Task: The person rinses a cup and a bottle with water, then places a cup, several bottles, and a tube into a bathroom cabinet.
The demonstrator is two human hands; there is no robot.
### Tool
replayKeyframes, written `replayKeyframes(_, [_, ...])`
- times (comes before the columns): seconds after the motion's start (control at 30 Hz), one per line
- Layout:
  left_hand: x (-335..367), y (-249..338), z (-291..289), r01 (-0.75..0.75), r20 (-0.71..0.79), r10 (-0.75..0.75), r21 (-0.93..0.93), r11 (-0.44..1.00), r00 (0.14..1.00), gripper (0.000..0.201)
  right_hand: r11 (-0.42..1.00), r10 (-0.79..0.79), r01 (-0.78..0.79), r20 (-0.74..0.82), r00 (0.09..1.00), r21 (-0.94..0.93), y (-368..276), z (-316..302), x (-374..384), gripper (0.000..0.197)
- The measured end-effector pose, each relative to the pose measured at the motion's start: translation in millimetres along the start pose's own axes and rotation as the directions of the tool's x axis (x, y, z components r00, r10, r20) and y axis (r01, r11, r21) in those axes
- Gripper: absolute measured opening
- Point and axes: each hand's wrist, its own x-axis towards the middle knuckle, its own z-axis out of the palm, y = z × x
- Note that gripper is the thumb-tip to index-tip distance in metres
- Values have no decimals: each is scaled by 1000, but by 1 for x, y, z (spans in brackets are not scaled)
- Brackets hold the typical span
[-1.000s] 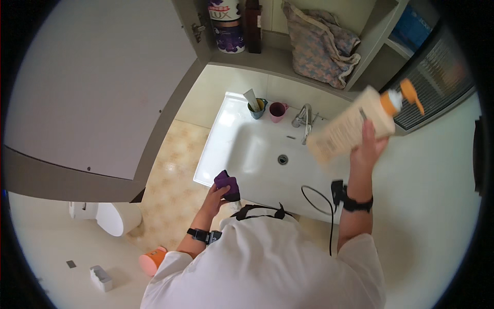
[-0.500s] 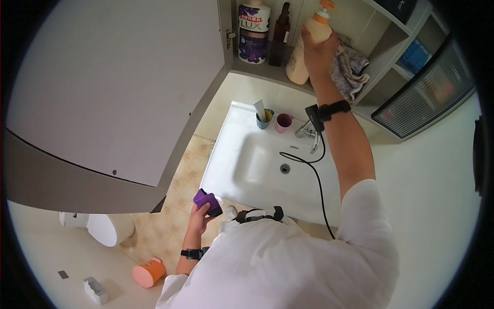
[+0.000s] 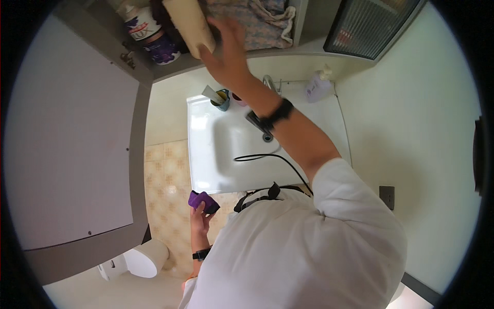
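My left hand (image 3: 199,220) is closed on a folded purple cloth (image 3: 204,201), held low beside the front left corner of the white sink. My right hand (image 3: 229,57) reaches up to the cabinet shelf, slightly blurred. Its fingers are apart, and its thumb lies against or just in front of the lower end of a cream bottle (image 3: 188,23). The bottle's top is cut off by the picture's edge. To its left, a white and purple pump bottle (image 3: 149,36) stands on the shelf, with a dark bottle partly visible between them. A patterned cloth (image 3: 257,26) lies right of my hand.
Below is the white sink (image 3: 206,175) with a teal cup (image 3: 221,100) holding a tube, a pink cup partly behind my wrist, and a pale lilac pump bottle (image 3: 318,86). The cabinet door (image 3: 77,154) hangs open at left. A black cable (image 3: 278,155) trails from my right wrist.
My right hand has loosened from around the cream bottle, its fingers now spread beside it. The view has shifted, bringing the lilac bottle into sight. My left hand still holds the purple cloth.
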Motion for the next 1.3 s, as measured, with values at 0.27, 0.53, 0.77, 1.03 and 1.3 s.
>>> replayKeyframes(0.27, [2, -15, 36, 82, -100, -78, 30, 996, 992, 42, 742, 457, -551, -314, 832, -383, 123, -227, -168, 58])
replayKeyframes(0.53, [-6, -46, 53, 93, -172, -92, -3, 996, 981, 39, 364, 740, -582, -153, 655, -727, 220, -275, -182, 85])
replayKeyframes(0.77, [-33, -62, 39, 89, -258, -103, -66, 994, 961, 41, 414, 700, -494, -81, 710, -765, 199, -293, -199, 59])
replayKeyframes(1.03, [-11, -41, 40, 123, -178, -132, -61, 990, 975, 42, 605, 734, -566, 117, 669, -561, 59, -327, -188, 47])
replayKeyframes(1.3, [40, 16, 88, -100, 348, 76, 52, 994, 935, 47, 734, 657, -661, 412, 632, -157, -59, -295, -63, 67])
